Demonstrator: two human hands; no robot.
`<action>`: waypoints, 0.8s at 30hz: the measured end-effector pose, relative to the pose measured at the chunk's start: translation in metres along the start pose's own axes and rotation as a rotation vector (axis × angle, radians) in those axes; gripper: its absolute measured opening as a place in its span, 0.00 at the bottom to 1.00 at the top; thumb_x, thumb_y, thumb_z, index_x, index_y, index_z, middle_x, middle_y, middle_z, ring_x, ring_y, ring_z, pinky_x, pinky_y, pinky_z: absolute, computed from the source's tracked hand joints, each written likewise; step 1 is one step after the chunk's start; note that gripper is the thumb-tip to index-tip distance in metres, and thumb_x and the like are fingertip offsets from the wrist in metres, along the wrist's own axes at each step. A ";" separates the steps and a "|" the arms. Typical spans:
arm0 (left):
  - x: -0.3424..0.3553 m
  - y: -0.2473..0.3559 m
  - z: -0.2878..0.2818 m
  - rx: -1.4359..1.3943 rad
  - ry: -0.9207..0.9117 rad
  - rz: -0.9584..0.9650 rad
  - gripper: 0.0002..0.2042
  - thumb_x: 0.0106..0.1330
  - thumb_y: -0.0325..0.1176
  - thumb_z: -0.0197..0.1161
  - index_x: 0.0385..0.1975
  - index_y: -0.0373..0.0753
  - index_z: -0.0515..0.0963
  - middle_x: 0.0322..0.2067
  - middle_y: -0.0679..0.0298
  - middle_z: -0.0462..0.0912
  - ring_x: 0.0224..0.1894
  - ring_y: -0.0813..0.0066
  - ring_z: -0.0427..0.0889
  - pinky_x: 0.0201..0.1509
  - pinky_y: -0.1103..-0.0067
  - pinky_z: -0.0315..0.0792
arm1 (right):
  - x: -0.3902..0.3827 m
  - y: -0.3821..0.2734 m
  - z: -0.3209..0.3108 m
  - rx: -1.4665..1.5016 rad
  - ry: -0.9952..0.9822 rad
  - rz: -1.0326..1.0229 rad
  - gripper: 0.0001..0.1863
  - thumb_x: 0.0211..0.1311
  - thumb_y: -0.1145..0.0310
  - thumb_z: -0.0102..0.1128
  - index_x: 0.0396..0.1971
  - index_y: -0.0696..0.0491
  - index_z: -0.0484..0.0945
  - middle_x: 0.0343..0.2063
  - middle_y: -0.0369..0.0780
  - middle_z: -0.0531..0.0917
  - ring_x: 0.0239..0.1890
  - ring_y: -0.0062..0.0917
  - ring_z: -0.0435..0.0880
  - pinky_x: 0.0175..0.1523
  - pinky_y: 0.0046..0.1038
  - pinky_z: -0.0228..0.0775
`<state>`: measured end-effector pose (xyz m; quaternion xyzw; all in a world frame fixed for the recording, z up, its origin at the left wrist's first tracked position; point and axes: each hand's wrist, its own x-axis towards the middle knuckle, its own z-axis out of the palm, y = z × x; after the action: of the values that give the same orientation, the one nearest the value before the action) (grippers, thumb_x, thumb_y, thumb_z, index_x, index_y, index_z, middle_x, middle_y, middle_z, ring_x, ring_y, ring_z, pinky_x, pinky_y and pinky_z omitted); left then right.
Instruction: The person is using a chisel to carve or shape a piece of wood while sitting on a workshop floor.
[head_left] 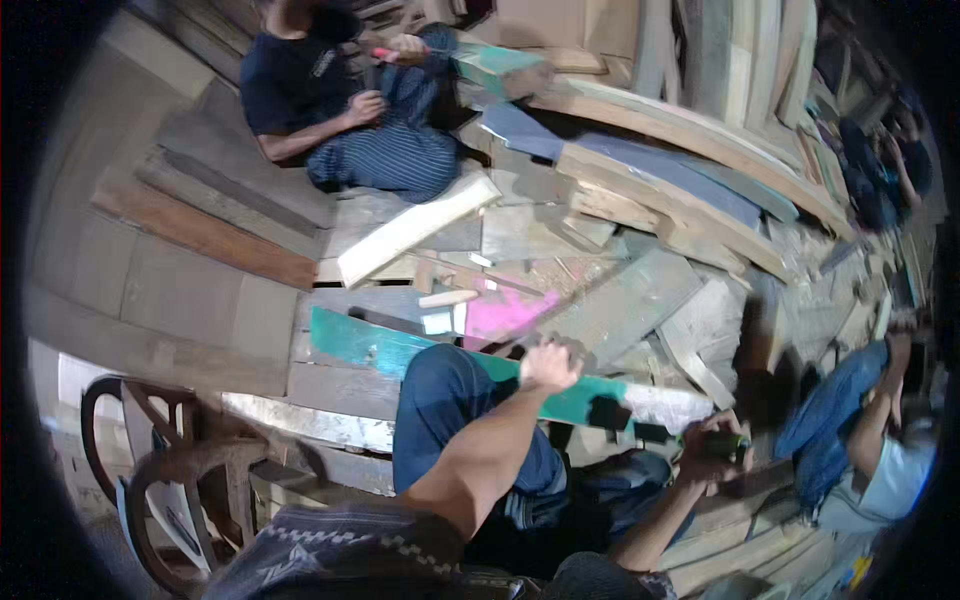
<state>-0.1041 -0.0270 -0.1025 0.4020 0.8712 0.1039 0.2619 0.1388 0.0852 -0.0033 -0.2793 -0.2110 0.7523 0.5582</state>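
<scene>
A long board (480, 368) with worn green paint lies across my lap, slanting down to the right over my raised knee. My left hand (550, 367) is closed on it near its middle, with curled fingers at the far edge. At the board's right end, where pale bare wood (675, 403) shows, my right hand (712, 455) grips a tool with a black and bright green handle (738, 440). A short, flat dark blade (652, 432) points left from that hand along the board's near edge. The blade's exact kind cannot be made out.
Wood scraps and a pink patch (500, 315) lie beyond the board. A person (350, 110) sits at the far left with a red-handled tool near a green-ended beam (495, 68). Another person (860, 430) sits close on the right. Curved dark wooden frames (165, 470) stand at lower left.
</scene>
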 end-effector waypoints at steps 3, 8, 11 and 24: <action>-0.002 -0.005 0.010 0.008 0.143 0.076 0.25 0.66 0.52 0.47 0.45 0.35 0.79 0.46 0.51 0.81 0.57 0.56 0.73 0.57 0.63 0.71 | -0.027 -0.024 0.050 -0.640 -0.405 -0.024 0.48 0.47 0.34 0.63 0.51 0.66 0.69 0.10 0.32 0.67 0.08 0.16 0.65 0.12 0.18 0.55; -0.007 -0.008 -0.002 -0.067 0.110 0.000 0.23 0.64 0.50 0.50 0.46 0.37 0.77 0.47 0.53 0.80 0.58 0.57 0.72 0.58 0.65 0.72 | 0.019 -0.028 0.116 -0.764 -0.357 -0.220 0.50 0.51 0.36 0.58 0.64 0.61 0.62 0.38 0.41 0.80 0.15 0.13 0.72 0.15 0.15 0.63; 0.000 -0.012 -0.001 -0.055 0.095 -0.024 0.21 0.63 0.49 0.53 0.42 0.37 0.79 0.50 0.51 0.78 0.55 0.54 0.75 0.53 0.61 0.75 | 0.120 -0.033 0.136 -0.525 -0.433 -0.235 0.51 0.56 0.33 0.51 0.70 0.55 0.53 0.24 0.37 0.79 0.09 0.14 0.67 0.10 0.18 0.57; -0.002 -0.009 -0.010 -0.044 0.098 -0.041 0.22 0.63 0.49 0.52 0.42 0.35 0.79 0.46 0.50 0.80 0.54 0.53 0.75 0.55 0.61 0.73 | 0.150 -0.048 0.205 -0.343 -0.497 -0.235 0.39 0.66 0.45 0.37 0.71 0.54 0.48 0.07 0.35 0.62 0.06 0.21 0.56 0.10 0.25 0.50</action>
<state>-0.1144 -0.0347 -0.0966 0.3724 0.8887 0.1370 0.2297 0.0061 0.2411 0.1542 -0.1508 -0.4952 0.6813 0.5176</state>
